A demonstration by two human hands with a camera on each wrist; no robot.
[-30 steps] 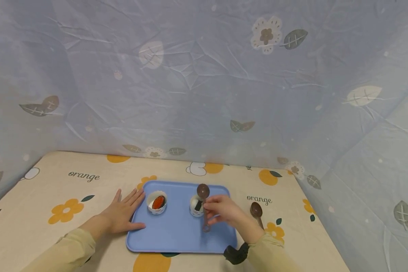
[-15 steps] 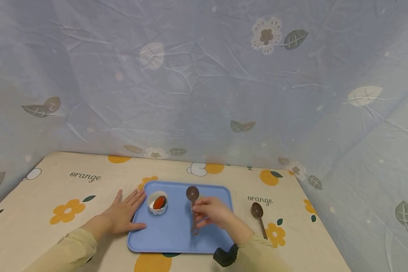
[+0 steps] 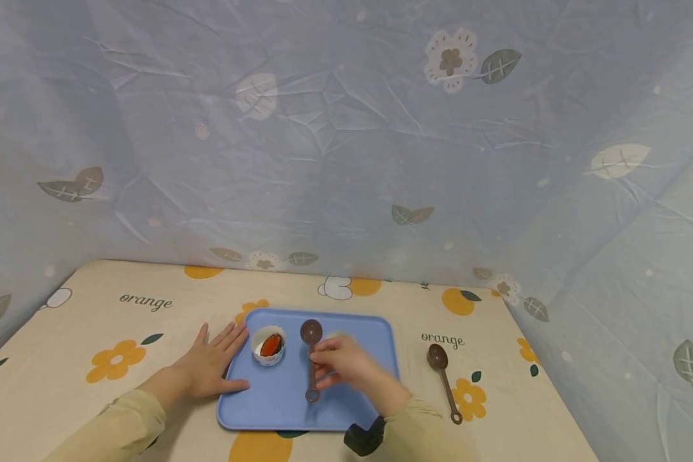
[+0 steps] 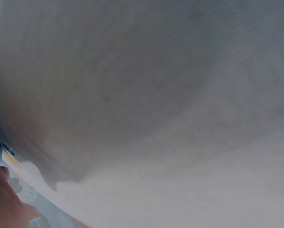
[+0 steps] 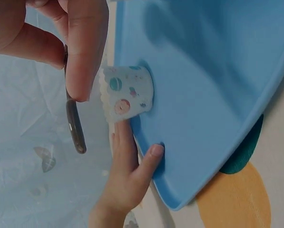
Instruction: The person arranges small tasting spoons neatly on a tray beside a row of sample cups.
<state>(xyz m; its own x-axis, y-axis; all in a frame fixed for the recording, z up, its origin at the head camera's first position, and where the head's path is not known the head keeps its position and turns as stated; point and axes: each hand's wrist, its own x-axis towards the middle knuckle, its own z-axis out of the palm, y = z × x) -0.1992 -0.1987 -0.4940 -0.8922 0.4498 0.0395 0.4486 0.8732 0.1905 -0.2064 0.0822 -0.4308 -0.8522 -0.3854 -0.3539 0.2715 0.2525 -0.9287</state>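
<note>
My right hand (image 3: 343, 362) pinches the handle of a brown plastic scoop spoon (image 3: 311, 332) above the middle of a blue tray (image 3: 289, 410). Its round bowl points away and its ringed handle end towards me. In the right wrist view the spoon (image 5: 75, 126) hangs from thumb and fingers, in the air over the tray. My left hand (image 3: 205, 366) lies with spread fingers on the tray's left edge. Near its fingertips stands a white patterned paper cup (image 3: 260, 359) holding an orange and black piece (image 3: 271, 345). A second pale cup (image 3: 336, 334) is almost hidden behind my right hand.
Another brown spoon (image 3: 443, 378) lies on the flower-printed tablecloth (image 3: 508, 410) to the right of the tray. A pale blue printed curtain (image 3: 323, 160) hangs behind the table and along its sides. The left wrist view shows mostly shaded cloth (image 4: 180, 199).
My right hand has carried the spoon leftwards, from in front of the right cup to the middle of the tray. The spoon on the right is now fully uncovered. My left hand stays put.
</note>
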